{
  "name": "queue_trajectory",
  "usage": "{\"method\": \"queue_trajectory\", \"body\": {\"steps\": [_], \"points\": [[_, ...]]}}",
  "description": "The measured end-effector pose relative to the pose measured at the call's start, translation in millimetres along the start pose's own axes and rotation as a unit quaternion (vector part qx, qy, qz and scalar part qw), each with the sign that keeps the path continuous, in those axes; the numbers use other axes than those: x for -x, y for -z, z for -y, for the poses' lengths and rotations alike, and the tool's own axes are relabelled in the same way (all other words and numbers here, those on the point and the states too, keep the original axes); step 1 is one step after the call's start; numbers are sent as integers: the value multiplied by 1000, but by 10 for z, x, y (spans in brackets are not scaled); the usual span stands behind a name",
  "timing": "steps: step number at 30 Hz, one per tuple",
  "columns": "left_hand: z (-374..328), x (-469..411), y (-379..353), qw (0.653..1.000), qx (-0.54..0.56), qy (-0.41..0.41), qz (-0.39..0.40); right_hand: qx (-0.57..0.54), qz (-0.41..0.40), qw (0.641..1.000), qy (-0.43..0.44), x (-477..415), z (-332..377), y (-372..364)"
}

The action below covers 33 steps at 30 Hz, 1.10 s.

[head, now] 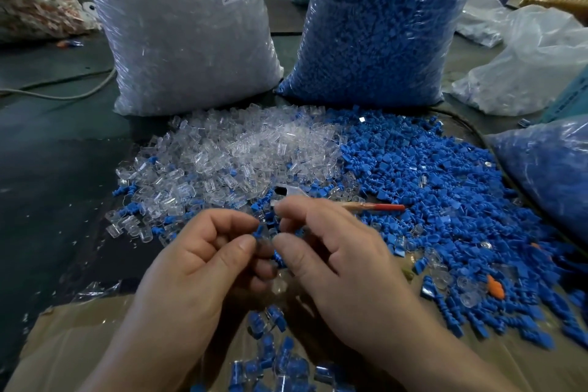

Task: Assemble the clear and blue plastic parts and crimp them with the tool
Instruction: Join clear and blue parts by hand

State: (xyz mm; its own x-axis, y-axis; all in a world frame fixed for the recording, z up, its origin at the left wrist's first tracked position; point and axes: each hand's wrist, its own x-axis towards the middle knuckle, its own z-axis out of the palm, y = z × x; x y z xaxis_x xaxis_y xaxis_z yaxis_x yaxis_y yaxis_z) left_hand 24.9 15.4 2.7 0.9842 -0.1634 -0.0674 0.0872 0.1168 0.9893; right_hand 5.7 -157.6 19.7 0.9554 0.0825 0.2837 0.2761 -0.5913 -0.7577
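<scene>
Now we are pinching a blue part [259, 230] in our left hand [203, 251]. Our right hand [334, 251] is curling alongside, grip unclear.

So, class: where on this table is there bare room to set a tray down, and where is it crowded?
Bare dark table lies left of the clear pile, this side of the cable. Centre and right are crowded: the blue pile runs up to the blue bag.

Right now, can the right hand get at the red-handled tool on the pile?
Probably yes: the tool lies uncovered just beyond the right hand, though it and the left hand pinch a small part.
</scene>
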Motion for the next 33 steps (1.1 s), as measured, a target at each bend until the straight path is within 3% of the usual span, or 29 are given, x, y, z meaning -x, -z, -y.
{"method": "queue_trajectory", "body": {"steps": [4, 8, 10, 14, 17, 25, 33], "points": [[-34, 1, -40, 999, 18, 5, 33, -93, 27, 995, 1, 9, 20, 0], [-43, 0, -16, 999, 32, 21, 16, -216, 81, 969, -88, 6, 52, 41], [-56, 6, -26, 999, 26, 23, 12, -225, 90, 965, -102, 13, 65, 49], [-22, 35, -35, 997, -72, -16, -16, -67, 28, 997, -33, 31, 49, 13], [-7, 62, -18, 985, -160, -60, -10, -49, 6, 999, -11, 27, 46, -3], [-13, 97, -43, 954, -269, -107, -78, 74, 61, 986, 139, 18, 117, 40], [-107, 146, -97, 945, -306, -87, -79, 164, 68, 967, 185, 14, 162, 66]]}}
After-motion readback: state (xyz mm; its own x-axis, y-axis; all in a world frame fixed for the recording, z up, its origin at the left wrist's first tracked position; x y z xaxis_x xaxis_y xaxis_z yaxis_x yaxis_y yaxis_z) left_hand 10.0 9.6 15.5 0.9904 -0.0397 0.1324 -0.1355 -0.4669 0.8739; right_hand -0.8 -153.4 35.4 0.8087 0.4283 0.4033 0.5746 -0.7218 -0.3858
